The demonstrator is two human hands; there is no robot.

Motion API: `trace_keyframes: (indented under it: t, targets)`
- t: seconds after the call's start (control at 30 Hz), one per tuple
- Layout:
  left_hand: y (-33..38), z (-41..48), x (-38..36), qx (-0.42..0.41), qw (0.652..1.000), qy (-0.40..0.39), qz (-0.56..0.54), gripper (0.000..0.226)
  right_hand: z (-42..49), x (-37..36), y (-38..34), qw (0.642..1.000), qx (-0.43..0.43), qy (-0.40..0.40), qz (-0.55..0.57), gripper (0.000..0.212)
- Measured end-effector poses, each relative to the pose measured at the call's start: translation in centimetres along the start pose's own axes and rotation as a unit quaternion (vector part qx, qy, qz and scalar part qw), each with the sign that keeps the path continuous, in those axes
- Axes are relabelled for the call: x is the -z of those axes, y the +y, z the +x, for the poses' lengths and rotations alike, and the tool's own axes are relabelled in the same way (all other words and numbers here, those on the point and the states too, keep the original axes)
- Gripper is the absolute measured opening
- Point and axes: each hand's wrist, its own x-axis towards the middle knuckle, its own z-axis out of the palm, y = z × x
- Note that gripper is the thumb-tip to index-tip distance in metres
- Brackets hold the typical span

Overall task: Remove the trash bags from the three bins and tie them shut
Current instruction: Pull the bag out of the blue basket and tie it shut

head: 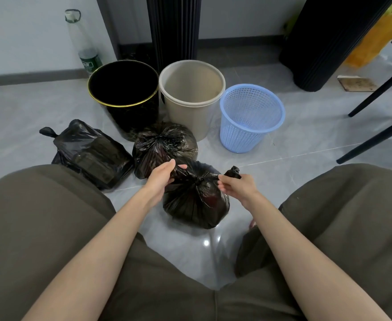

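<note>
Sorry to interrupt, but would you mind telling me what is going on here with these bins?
A person is tying the third black trash bag on the floor: the left hand pinches one end of its neck and the right hand holds the other. Two more lie beyond it, the left bag knotted, the middle bag gathered shut. The black bin, beige bin and blue mesh basket stand behind, apparently unlined.
</note>
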Motion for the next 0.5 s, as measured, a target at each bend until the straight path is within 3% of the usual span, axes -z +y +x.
trace_keyframes:
  t: [0.1, 0.2, 0.33, 0.4, 0.5]
  targets:
    - [0.2, 0.4, -0.3, 0.012, 0.996, 0.027, -0.087, 0.035, 0.2, 0.2, 0.1, 0.997, -0.042, -0.006, 0.059, 0.008]
    - [-0.2, 0.7, 0.0, 0.04, 0.993, 0.086, -0.066, 0.029, 0.3, -0.1, 0.2, 0.998, -0.051, 0.012, 0.037, 0.009]
    - [-1.6, 1.2, 0.8, 0.132, 0.973, 0.146, -0.12, 0.027, 0.4, -0.2, 1.0, 0.997, -0.063, 0.042, 0.032, 0.012]
    - [-1.8, 1.3, 0.7, 0.099, 0.978, 0.151, -0.108, 0.028, 0.3, -0.2, 1.2, 0.998, -0.048, 0.045, 0.019, 0.009]
    - [-1.1, 1.3, 0.7, -0.014, 0.99, 0.134, -0.044, 0.036, -0.1, -0.4, 0.1, 1.0, 0.015, 0.023, 0.003, 0.008]
